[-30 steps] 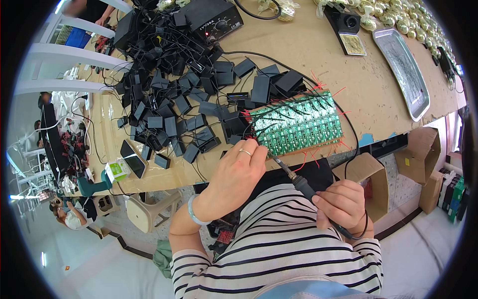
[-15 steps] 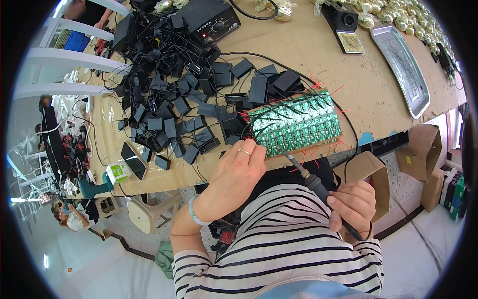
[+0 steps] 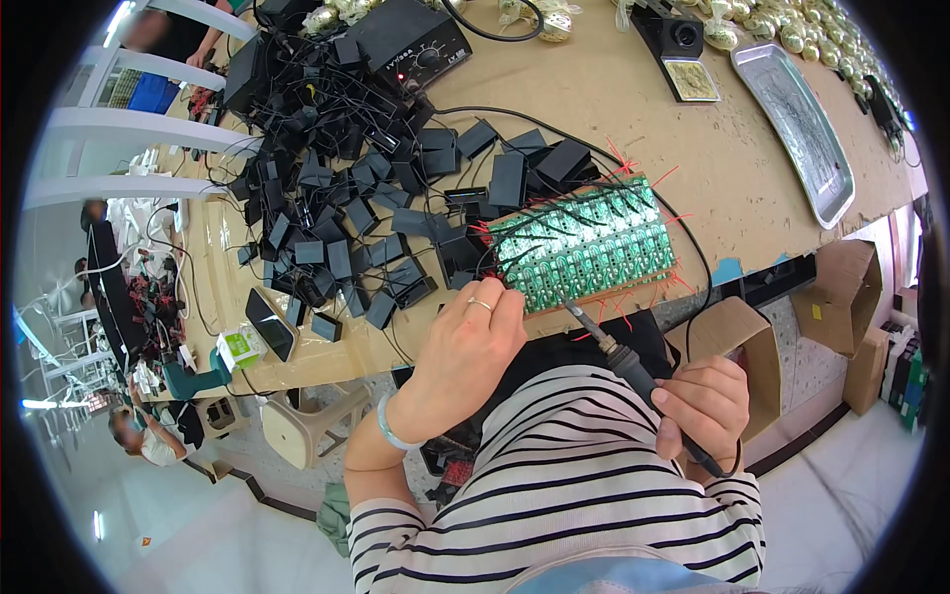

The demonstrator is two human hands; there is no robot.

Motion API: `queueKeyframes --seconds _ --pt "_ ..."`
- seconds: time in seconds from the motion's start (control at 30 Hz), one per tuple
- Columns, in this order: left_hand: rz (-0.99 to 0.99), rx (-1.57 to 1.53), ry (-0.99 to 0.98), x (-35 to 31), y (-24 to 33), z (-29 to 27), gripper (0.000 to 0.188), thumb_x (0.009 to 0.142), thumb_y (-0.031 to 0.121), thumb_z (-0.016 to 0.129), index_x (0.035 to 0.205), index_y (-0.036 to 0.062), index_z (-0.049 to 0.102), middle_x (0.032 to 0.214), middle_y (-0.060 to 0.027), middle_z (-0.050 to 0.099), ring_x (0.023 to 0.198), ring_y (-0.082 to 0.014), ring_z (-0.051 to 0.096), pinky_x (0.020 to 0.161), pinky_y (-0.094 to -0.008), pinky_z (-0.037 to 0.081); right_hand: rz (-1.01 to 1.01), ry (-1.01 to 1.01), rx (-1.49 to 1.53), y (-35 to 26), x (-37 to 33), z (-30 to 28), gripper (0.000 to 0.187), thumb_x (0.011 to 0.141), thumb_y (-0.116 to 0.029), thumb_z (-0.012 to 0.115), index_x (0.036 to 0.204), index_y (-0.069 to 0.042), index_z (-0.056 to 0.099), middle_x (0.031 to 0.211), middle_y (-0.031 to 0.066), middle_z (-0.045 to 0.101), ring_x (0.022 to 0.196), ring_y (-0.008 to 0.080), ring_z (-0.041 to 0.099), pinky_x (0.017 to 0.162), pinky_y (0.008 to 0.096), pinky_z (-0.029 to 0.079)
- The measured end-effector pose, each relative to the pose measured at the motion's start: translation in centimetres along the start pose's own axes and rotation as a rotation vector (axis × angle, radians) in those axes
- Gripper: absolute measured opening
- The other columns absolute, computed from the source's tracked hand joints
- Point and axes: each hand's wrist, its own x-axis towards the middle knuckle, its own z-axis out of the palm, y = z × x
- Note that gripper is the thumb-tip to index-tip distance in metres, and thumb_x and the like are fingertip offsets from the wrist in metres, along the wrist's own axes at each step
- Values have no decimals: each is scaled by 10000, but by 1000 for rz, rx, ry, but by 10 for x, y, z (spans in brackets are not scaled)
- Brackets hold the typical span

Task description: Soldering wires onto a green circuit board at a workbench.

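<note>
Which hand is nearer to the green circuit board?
Left hand, at the near left corner of the board; the right hand is farther, short of its near edge, holding a soldering iron.

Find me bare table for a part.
Bare tabletop lies beside the silver tray, toward the circuit boards, and left of the sponge stand, toward the control box. Crowded: left of the circuit boards, heaped with black cases, and their near edge, by the left hand and soldering iron.

White lettering stands beside the dial on the black control box.
</note>
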Motion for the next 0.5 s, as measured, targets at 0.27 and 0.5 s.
queueKeyframes --seconds 0.27,0.5 --pt "-11 1 13 0 1 2 192 811 -21 733 952 29 613 875 -94 535 819 -272 606 698 -368 518 -7 16 1 0 1 0 166 847 -120 675 930 19 709 785 71 685 620 196 649 586 308 555" --pt "-21 -10 82 0 0 4 194 806 -19 746 940 48 622 867 -76 546 785 -252 614 668 -359 514 -2 21 7 0 3 1 166 813 -89 661 928 20 712 775 74 685 612 197 646 582 310 557"
